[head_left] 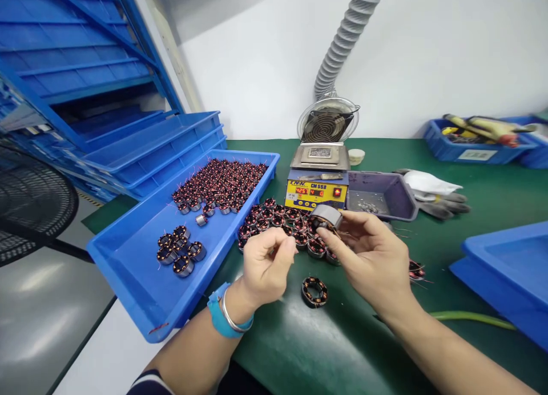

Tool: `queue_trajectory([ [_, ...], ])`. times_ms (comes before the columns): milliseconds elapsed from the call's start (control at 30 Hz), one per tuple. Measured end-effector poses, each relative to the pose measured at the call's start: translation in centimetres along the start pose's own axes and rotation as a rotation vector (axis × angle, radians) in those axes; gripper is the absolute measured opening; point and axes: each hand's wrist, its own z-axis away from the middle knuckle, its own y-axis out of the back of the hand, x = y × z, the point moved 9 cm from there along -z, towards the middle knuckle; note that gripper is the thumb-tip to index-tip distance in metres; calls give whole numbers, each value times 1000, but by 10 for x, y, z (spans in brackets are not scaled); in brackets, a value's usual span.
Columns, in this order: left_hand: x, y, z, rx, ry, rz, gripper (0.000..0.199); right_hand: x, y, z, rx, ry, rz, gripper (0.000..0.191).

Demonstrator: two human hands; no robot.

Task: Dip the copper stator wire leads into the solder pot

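My right hand (374, 252) grips a wire-wound motor stator (326, 215) with a grey metal ring, its thumb on the near side. To the left of it, my left hand (268, 263) is closed in a pinch, thumb against forefinger; what is between them, if anything, is too small to make out. On the green table (278, 338) below the hands lies another stator (314, 292), dark with copper windings. Behind the hands a pile of stators with reddish wires (274, 215) spreads toward the solder pot (319, 189), which has a yellow front and lit red digits.
A blue tray (141, 275) at left holds many wired stators and a small separate group. A grey-purple bin (385, 195), gloves (440, 204) and blue trays (514, 263) are at right. A black fan (34, 201) stands far left; a grey duct (346, 35) hangs behind.
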Motion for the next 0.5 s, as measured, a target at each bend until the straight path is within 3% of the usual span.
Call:
queue_trajectory([
  [133, -7, 4, 3, 96, 66, 57, 45, 1, 15, -35, 39, 25, 250, 41],
  [233, -9, -10, 6, 40, 76, 55, 35, 0, 20, -88, 49, 62, 486, 42],
  [400, 5, -24, 11, -17, -143, -29, 23, 5, 5, -187, 16, 106, 803, 38],
  [500, 9, -27, 13, -25, -273, -67, 19, 15, -8, -226, -39, 148, 984, 36],
])
